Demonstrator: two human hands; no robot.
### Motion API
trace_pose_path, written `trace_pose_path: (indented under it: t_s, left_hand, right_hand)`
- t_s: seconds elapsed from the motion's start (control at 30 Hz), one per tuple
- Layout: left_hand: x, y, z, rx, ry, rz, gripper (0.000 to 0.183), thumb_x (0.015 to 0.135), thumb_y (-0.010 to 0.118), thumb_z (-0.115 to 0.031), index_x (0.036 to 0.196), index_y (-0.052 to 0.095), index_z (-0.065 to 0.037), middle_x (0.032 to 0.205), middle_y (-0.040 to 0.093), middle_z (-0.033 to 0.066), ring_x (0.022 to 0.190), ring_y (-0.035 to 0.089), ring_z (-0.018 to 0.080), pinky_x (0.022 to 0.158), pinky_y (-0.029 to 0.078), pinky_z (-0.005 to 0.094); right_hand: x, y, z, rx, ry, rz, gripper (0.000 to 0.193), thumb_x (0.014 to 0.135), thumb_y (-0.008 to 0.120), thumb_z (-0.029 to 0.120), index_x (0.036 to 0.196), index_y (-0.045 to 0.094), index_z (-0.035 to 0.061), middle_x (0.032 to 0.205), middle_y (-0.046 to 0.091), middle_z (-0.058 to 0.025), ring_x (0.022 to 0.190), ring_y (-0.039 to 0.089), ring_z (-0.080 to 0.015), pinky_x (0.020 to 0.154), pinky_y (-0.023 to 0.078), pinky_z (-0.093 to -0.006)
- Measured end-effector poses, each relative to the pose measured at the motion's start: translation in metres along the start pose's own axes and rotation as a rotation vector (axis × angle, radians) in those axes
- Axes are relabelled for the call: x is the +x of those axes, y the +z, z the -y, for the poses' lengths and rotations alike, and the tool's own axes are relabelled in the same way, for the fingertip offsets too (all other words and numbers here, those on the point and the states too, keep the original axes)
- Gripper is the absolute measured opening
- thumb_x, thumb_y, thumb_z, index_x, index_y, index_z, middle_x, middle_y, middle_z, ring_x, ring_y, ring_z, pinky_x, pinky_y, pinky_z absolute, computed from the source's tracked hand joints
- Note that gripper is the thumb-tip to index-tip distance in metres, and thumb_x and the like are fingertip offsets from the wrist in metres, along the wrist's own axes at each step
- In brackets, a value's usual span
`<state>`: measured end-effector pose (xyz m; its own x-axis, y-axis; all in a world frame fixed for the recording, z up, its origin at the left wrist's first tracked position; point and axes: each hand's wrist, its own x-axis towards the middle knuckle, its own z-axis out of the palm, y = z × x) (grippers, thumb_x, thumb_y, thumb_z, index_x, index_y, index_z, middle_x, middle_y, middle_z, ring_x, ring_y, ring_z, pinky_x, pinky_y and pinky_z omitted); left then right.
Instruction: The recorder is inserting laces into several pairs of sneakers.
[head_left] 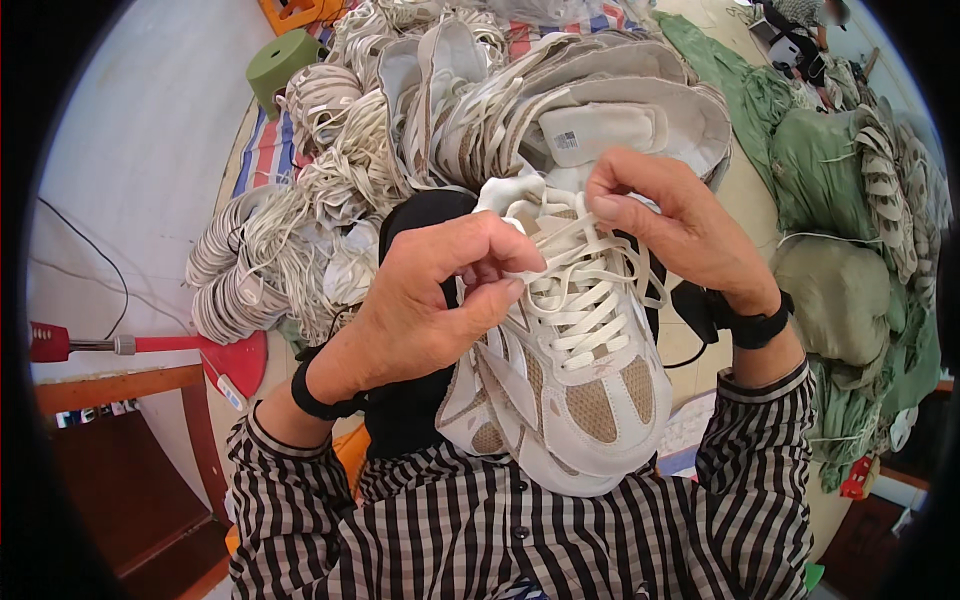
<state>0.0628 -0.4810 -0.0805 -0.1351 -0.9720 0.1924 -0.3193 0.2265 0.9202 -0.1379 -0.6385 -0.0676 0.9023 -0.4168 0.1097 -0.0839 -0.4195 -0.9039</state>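
A white and tan sneaker upper (592, 440) lies toe toward me over my lap, on top of other uppers (480, 400) of the same kind. Its off-white shoelace (592, 325) crosses the front in several rows, with loose loops near the tongue. My left hand (430, 285) is closed at the left of the lacing, thumb and forefinger pinching the lace; its other fingers curl out of sight. By the top of the tongue, my right hand (680, 220) pinches the lace between thumb and forefinger.
More uppers (650, 75) are bundled just ahead. Further stacks (235, 300) with trailing laces sit at left, near a green roll-shaped object (285, 62). Green sacks (835, 180) are heaped at right. A red tool (235, 365) lies by the brown wooden furniture (120, 390). Another person (800, 15) is at far right.
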Motion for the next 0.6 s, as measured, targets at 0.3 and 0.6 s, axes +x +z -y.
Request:
trace_pose_path:
  t_s: [0.3,0.6]
  left_hand:
    - [0.007,0.005,0.008,-0.251,-0.077,-0.041,0.016,0.087,0.060,0.001,0.102,0.058,0.004,0.094,0.058,0.0028,0.079,0.054,0.0059,0.071,0.045,0.0200]
    - [0.017,-0.001,0.003,-0.299,-0.167,-0.297,0.014,0.088,0.051,0.005,0.099,0.058,0.002,0.092,0.062,0.0031,0.082,0.055,0.0042,0.073,0.045,0.0190]
  right_hand:
    - [-0.002,-0.015,-0.017,0.141,0.073,-0.055,0.017,0.092,0.056,0.017,0.088,0.054,0.0011,0.079,0.050,0.0045,0.075,0.044,-0.0063,0.068,0.039,-0.0224]
    - [-0.018,0.002,-0.037,-0.089,-0.044,-0.288,0.013,0.082,0.060,-0.003,0.095,0.060,0.0007,0.088,0.060,-0.0043,0.084,0.056,-0.0133,0.077,0.045,-0.0269]
